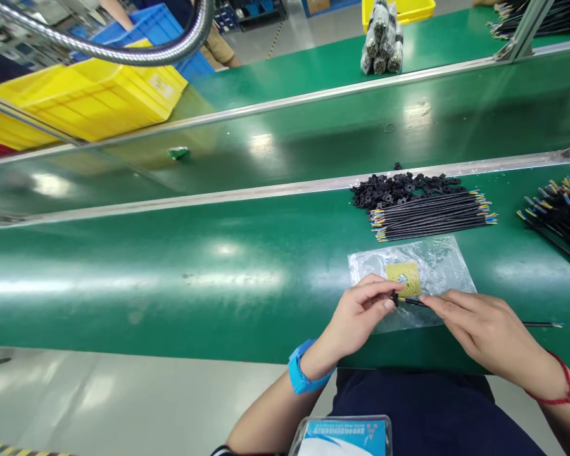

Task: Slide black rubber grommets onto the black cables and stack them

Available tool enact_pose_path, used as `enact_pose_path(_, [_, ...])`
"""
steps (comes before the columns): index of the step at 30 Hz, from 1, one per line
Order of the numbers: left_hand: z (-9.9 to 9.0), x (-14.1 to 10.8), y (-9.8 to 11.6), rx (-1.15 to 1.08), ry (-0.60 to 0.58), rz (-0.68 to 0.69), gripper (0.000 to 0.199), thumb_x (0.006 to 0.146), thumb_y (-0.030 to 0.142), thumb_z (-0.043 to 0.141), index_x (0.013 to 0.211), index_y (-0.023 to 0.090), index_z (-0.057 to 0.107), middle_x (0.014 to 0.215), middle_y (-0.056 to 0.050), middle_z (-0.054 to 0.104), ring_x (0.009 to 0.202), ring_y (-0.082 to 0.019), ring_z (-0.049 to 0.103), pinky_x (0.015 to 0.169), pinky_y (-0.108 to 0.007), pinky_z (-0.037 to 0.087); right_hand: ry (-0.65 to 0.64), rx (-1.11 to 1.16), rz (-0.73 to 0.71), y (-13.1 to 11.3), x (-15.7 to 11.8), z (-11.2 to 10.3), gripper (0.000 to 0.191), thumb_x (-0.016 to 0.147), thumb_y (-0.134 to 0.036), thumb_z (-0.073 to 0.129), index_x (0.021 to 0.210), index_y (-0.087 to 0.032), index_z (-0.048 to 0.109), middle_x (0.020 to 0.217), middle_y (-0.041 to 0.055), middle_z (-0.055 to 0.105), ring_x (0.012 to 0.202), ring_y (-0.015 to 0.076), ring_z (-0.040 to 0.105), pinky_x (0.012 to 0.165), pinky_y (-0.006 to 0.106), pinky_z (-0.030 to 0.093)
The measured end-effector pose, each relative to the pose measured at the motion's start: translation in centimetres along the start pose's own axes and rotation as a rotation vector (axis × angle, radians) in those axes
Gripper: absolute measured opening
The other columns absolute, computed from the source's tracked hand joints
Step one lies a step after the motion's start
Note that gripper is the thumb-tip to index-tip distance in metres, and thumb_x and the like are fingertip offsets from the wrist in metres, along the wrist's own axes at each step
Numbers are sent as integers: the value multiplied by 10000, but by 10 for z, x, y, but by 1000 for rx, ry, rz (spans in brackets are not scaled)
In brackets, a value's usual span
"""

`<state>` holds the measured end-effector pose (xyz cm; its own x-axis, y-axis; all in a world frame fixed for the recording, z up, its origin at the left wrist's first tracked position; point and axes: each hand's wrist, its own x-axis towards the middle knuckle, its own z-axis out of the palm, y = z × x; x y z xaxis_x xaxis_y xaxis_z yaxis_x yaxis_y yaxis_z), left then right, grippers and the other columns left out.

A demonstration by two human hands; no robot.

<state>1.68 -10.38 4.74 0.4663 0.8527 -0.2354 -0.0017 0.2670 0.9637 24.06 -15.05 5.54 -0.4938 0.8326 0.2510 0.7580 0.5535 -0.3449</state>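
Observation:
My left hand (361, 313) pinches a small black plastic part (394, 297) between thumb and fingertips. From the other side my right hand (484, 326) grips a black cable (414, 303), whose yellow-tipped end meets the black part; whether it has entered the part I cannot tell. The cable's other end, with bare coloured wires, sticks out to the right beyond my right hand. Both hands are over a clear plastic bag (444, 266) with a yellow square pad (403, 273) on it. The pad has a round hole and dark specks.
Behind the bag lie a row of cut black cables (432, 215) and a pile of small black parts (394, 190). More cables (563, 212) are bunched at the right. Across the metal-edged bench stand wrapped bundles (382, 41) and a yellow bin (123, 95). A metal hose (123, 54) hangs at upper left.

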Motion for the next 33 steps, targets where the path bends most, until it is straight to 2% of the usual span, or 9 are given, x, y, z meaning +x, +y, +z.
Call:
enact_pose_path(2, [2,-1,-1,75,-16,16,230,790,260,638,1009,212,689,905,-50,600,810,-146,564,752,-290,484,2,28,12,-3,4,1,278,940,-205,393,1101,-188,619,885,43,654,697,116,611,598,244,463])
enact_pose_path(4, [4,-2,-4,-22,12,-15,253,786,273,645,1031,207,649,867,-33,593,776,-136,579,726,-285,499,27,37,30,-6,9,3,249,943,-249,412,1057,-193,627,872,39,654,698,114,609,592,236,455])
enact_pose_path(10, [9,-7,-15,-138,95,-37,206,754,319,688,834,139,629,739,3,553,588,-86,578,605,-233,487,128,30,40,-14,14,11,194,936,-203,423,920,-163,612,751,22,646,612,111,588,562,247,423])
enact_pose_path(13, [8,-11,-12,-61,47,9,184,782,319,656,847,146,649,821,-30,583,611,-104,598,617,-261,507,-8,235,110,-16,14,7,216,948,-209,387,918,-178,598,777,8,661,633,102,599,573,237,428])
enact_pose_path(17, [8,-12,-3,246,25,183,107,810,229,621,882,173,675,843,-63,643,766,-155,613,722,-292,502,-204,492,247,-17,16,-1,288,965,-290,356,779,-194,553,634,-26,577,553,89,517,527,229,385])
enact_pose_path(21, [13,-11,-1,402,-62,269,125,838,186,574,923,172,665,861,-75,665,802,-163,617,733,-291,497,-289,587,310,-15,14,2,386,968,-350,336,644,-186,466,545,-38,484,497,82,420,493,223,334])
enact_pose_path(27, [23,-10,-5,491,-161,290,159,869,170,512,952,171,647,898,-82,660,848,-163,613,765,-290,493,-361,717,351,-9,5,11,447,973,-381,322,582,-180,403,503,-44,476,470,69,433,486,201,353])
enact_pose_path(29, [24,-7,-5,434,-151,265,139,852,165,532,937,178,641,904,-74,654,869,-164,609,795,-296,485,-307,674,315,-9,3,11,422,977,-347,324,613,-179,457,526,-40,515,483,69,470,495,196,372])
enact_pose_path(33, [27,-1,-5,15,-8,78,266,766,202,658,1013,200,559,911,-36,630,838,-141,607,777,-277,485,94,198,109,-11,1,11,244,951,-232,393,854,-169,608,708,19,642,615,108,570,593,240,409])
